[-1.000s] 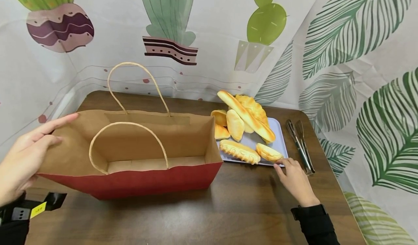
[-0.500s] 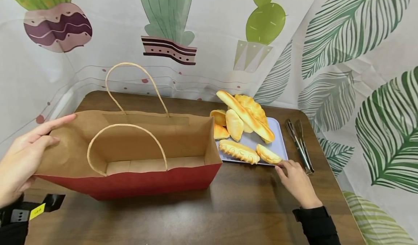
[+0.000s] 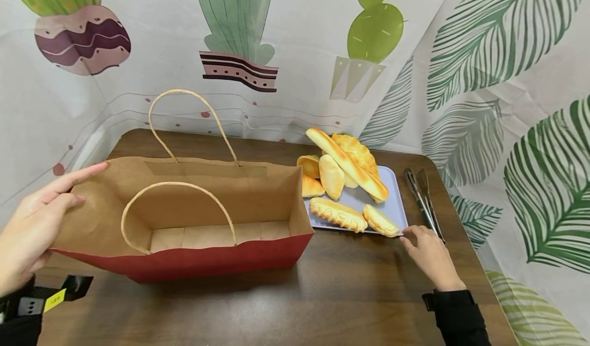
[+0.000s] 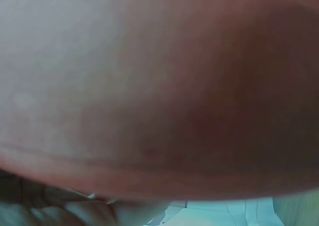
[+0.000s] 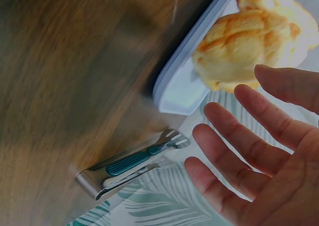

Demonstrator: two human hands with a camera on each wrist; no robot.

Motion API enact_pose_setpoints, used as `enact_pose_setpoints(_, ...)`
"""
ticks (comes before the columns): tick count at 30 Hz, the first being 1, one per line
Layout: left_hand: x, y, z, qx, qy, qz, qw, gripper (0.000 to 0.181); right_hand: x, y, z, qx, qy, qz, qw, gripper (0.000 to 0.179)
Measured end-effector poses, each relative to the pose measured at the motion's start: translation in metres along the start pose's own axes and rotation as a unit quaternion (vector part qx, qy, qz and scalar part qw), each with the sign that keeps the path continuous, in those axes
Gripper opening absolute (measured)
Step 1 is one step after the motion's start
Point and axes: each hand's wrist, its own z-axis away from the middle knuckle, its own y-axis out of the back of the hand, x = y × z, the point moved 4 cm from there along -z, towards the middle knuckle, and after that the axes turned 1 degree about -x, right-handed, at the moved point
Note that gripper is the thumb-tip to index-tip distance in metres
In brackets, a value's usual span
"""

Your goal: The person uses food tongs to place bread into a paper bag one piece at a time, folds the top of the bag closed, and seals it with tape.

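My left hand [image 3: 34,228] grips the left side of a red paper bag [image 3: 216,259], thumb on its brown inner face and index finger stretched along the rim. The left wrist view is mostly blurred skin. On the right, my right hand [image 3: 430,259] is at the near right corner of a pale lilac tray [image 3: 392,182]. Its fingers [image 5: 224,126] are spread and loosely straight, holding nothing. Just left of the fingertips lies a small scored bread roll [image 3: 381,220], one end at the tray's near rim. Beside it rests a ridged bread loaf [image 3: 338,214].
Farther back on the tray, a long baguette [image 3: 348,164] lies over a scalloped bread [image 3: 357,149] and several buns [image 3: 331,177]. Metal tongs [image 3: 421,200] lie right of the tray, near the table's right edge. A printed cloth [image 3: 295,110] hangs behind the table [image 3: 350,295].
My right hand has moved slightly right, off the small roll, whose near end now sits lower toward the tray rim. The bag's near handle has drooped a little. My left hand keeps its grip.
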Motion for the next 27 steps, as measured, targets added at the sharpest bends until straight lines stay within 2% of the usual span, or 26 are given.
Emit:
enact_pose_setpoints(7,0.001,0.001,0.001,0.000,-0.017,0.009,0.9998,0.063,0.019,-0.001,-0.013,0.001,-0.006,-0.008,0.9999,0.025)
enact_pose_setpoints(11,0.002,0.001,0.003,-0.001,-0.006,-0.004,1.0000,0.062,0.031,-0.002,-0.024,0.003,-0.022,-0.021,0.9995,0.025)
enact_pose_setpoints(17,0.005,0.000,0.007,-0.005,0.017,-0.043,0.9989,0.062,0.053,-0.005,-0.041,-0.012,-0.073,-0.042,0.9964,0.035)
enact_pose_setpoints(27,0.008,-0.001,0.008,-0.018,0.011,-0.065,0.9977,0.060,0.084,-0.015,-0.063,-0.024,-0.152,-0.050,0.9869,0.065)
